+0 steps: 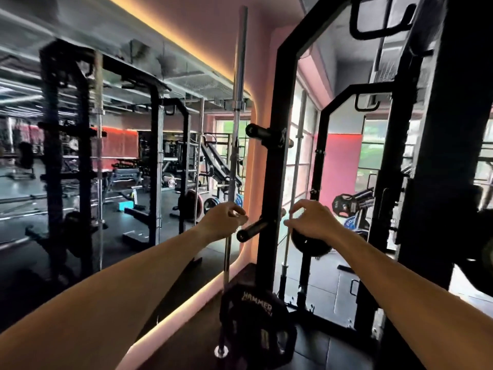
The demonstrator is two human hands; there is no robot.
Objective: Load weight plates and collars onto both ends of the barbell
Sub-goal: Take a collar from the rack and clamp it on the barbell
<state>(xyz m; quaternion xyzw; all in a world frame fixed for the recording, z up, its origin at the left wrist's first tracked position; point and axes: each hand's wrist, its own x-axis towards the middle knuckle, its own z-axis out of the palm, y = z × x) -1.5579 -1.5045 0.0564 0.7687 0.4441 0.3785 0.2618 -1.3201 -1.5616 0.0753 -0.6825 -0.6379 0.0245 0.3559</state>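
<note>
Both arms reach forward toward the black steel upright of the rack [274, 161]. The left hand [222, 220] hovers just left of a short black storage peg [253, 229] that juts from the upright toward the camera and to the left; its fingers are curled, thumb and fingertips close together, and something small and pale may be pinched there, but the blur makes it impossible to tell whether this grip holds anything. The right hand [310, 220] is on the other side of the upright, fingers bent downward over the top rim of a small round black weight plate [310, 243] that appears to hang at the rack's right side. Whether the fingers actually clamp the rim or only touch it I cannot tell.

A long chrome barbell [234, 145] stands almost vertical beside the mirror wall, its long axis running top to bottom, passing just behind the left hand. A larger black rubber plate with pale lettering [256, 316] sits low at its foot.

The small plate lies directly under the right hand, so that hand is plainly the nearer one; judging by this, the next move is lifting the plate off toward the person.
</note>
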